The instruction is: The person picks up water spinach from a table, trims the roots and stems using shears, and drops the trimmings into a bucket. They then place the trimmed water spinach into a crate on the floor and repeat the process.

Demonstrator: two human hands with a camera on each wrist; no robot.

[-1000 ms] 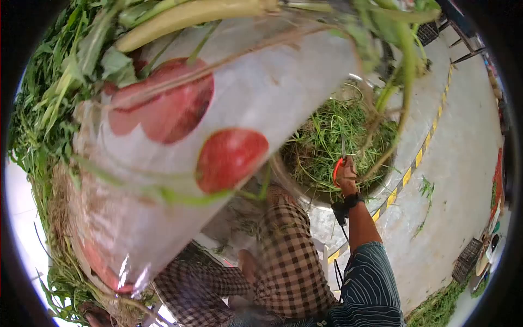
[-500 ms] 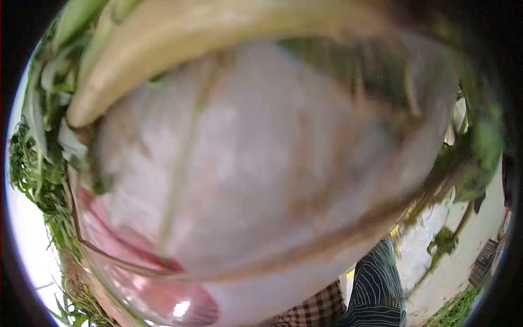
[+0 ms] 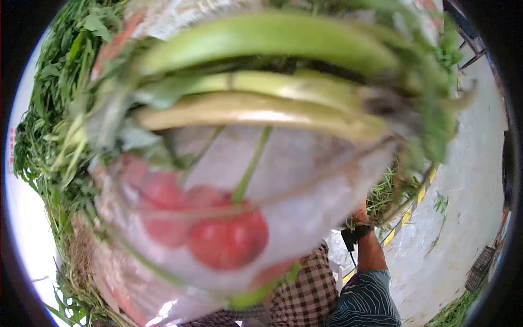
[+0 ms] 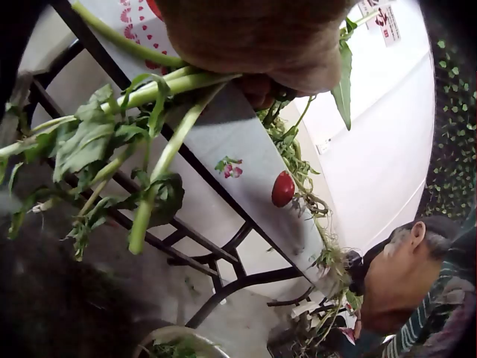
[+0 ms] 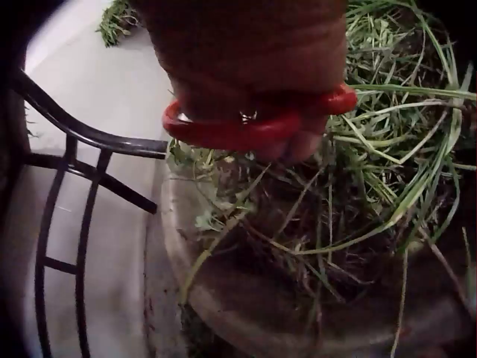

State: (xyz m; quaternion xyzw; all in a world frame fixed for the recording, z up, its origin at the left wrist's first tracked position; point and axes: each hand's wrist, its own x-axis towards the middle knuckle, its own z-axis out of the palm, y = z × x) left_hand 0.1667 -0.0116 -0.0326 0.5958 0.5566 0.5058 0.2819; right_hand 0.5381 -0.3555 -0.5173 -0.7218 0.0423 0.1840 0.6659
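My left hand [image 4: 253,45] fills the top of the left wrist view, fingers curled around leafy green stalks [image 4: 168,89] whose leaves and ends stick out to the side. In the head view, thick blurred stalks [image 3: 272,41] cross close in front, and the left hand is hidden there. My right hand [image 5: 246,60] holds scissors by their red handles [image 5: 238,133], above a basin [image 5: 179,224] of cut grassy greens [image 5: 395,142]. The scissor blades are hidden. Seen from the head, only the right wrist [image 3: 364,217] and a dark wrist strap show past the table.
A table [image 3: 316,180] with a cherry-print cover stands close in front, its edge seen in the left wrist view above black metal legs [image 4: 246,280]. Piled greens [image 3: 49,114] line the left. Yellow-black tape [image 3: 406,215] marks the floor. A person [image 4: 402,276] shows at lower right.
The cherry-print table swung very close to the head camera, then back. Thick stalks now cross the upper middle of the view. The right hand and basin, plainly visible earlier, are now mostly covered.
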